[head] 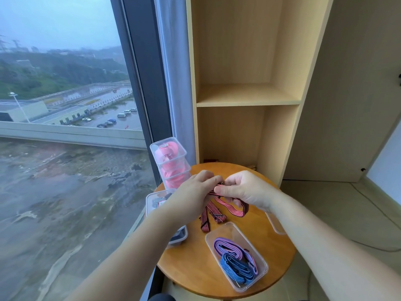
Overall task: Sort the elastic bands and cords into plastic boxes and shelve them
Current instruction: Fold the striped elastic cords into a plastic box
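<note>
Left hand (pixel 191 198) and right hand (pixel 245 192) are bare. Left forearm (pixel 130 253) and right forearm (pixel 325 240) are bare right out to the frame edge. Right thumbnail is short. Dark fabric bit (pixel 161 298) at bottom edge, garment unclear.

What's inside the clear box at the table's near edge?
A purple striped band and a blue striped band, coiled, the blue partly overlapping the purple. Anything beneath them is covered.
</note>
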{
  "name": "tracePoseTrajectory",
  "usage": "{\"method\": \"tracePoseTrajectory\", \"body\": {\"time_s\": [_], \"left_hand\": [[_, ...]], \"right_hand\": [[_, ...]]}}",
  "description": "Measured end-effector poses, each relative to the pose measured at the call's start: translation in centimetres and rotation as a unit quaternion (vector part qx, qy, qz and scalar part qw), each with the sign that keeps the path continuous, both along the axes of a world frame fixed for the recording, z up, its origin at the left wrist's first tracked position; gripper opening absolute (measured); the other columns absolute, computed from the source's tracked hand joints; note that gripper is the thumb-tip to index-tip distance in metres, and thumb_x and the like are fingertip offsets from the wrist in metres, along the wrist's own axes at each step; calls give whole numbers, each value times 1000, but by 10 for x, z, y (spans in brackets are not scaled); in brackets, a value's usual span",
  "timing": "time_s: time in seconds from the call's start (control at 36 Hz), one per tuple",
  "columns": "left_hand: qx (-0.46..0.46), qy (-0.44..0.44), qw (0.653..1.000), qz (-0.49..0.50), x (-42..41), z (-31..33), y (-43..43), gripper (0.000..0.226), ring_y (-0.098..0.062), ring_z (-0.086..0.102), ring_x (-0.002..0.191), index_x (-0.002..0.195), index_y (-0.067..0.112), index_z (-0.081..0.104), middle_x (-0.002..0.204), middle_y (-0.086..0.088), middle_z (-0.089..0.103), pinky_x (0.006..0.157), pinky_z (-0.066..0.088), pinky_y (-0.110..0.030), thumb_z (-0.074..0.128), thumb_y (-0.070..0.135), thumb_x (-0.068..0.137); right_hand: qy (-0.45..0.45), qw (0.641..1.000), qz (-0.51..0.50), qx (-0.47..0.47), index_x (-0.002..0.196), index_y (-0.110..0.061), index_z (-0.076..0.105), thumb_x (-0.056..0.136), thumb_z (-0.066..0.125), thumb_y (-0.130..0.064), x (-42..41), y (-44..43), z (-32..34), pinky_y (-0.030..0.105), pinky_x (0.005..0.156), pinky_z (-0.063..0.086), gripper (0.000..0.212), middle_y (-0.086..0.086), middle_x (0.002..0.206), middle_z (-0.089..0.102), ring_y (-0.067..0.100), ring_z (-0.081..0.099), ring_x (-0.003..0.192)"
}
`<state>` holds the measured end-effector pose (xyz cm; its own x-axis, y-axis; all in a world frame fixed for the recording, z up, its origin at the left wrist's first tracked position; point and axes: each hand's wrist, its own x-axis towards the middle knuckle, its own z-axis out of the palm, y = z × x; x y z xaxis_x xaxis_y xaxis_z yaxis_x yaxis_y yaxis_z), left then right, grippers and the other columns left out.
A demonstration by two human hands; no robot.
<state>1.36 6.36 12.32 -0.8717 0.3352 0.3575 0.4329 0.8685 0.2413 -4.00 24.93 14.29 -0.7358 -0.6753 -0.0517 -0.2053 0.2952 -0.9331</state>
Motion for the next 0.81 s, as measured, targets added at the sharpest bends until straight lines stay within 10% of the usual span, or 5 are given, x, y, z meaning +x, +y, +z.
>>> {"method": "tracePoseTrajectory", "body": {"time_s": [0.17,0.28,0.42,0.58,0.81], "left_hand": [[156,-30,987,-8,2,-10,-8,39,-15,56,107,127,18,60,115,5,53,94,49,-33,70,18,89],[282,-23,959,-9,3,-17,-12,45,-12,62,100,108,45,58,106,7,64,87,54,-32,80,19,79],[456,-141,879,-10,7,-16,-5,17,-26,68,91,95,35,72,97,-9,71,85,56,-42,76,38,79],[437,-289,852,7,5,-7,-3,27,-4,56,57,70,23,62,65,8,64,56,44,-17,65,48,79],[439,-398,805,1,0,-3,-6,41,-12,68,87,94,28,76,95,0,75,79,52,-30,75,58,67]], "right_hand": [[-34,999,8,-21,84,-12,73,86,72,-31,-7,7,-8,25,57,44,20,4,71,69,11,50,53],[-17,999,-39,26,83,-11,73,82,75,-36,-14,12,-16,22,50,46,25,2,66,69,10,53,50],[92,993,-63,30,79,-10,69,82,78,-29,-16,13,-21,18,47,42,21,0,59,66,5,54,48],[237,969,0,76,81,-20,70,85,75,-29,-9,10,-15,25,55,40,11,-6,66,64,7,51,60],[352,927,41,124,94,-18,73,90,68,-32,-3,7,-7,39,67,50,16,-5,81,70,13,61,74]]}}
